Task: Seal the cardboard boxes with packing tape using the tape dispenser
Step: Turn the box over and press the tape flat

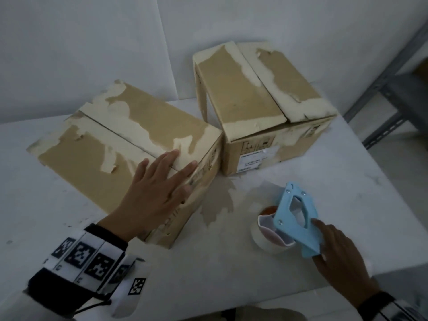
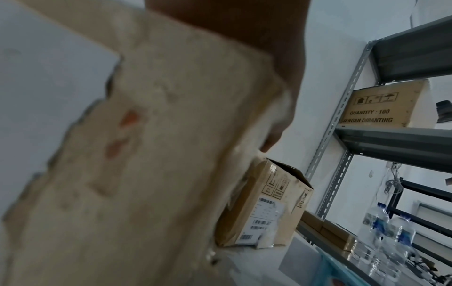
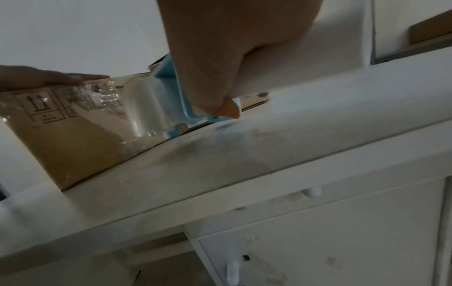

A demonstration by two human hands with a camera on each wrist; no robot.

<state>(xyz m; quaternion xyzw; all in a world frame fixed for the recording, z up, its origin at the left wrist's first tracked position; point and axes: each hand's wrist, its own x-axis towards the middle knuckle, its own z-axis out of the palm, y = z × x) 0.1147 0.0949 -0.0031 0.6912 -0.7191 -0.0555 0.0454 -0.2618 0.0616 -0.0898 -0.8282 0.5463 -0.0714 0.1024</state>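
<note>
- We see a white surface [image 1: 231,274] filling most of the head view, with a grey metal shelf rack [image 1: 384,89] beyond its corner at about 2 o'clock.
- The near cardboard box [image 1: 111,163] lies on the surface at about 10 o'clock from the view's centre. Its top flaps are closed, with pale torn patches over the brown card.
- The far cardboard box [image 1: 245,96] stands just beside it at about 1 o'clock, a white printed label on its near side wall. Its top flaps are closed with an open seam between them.
- Our left hand [image 1: 155,193] rests flat on the near box's top, at the corner nearest the far box. Its fingers [image 1: 162,163] are straight and slightly spread, pressing down on the card.
- Our right hand [image 1: 340,258] is at about 4 o'clock, holding the tape dispenser. Its fingers [image 1: 320,224] curl round the handle, the thumb under it and a fingertip on the upper face.
- The blue tape dispenser [image 1: 295,216] stands on the surface at about 4 o'clock, well apart from both boxes. In the right wrist view its lower edge touches the surface.
- The roll of tape [image 1: 266,237] sits in the dispenser, at 9 o'clock from the right hand.
</note>
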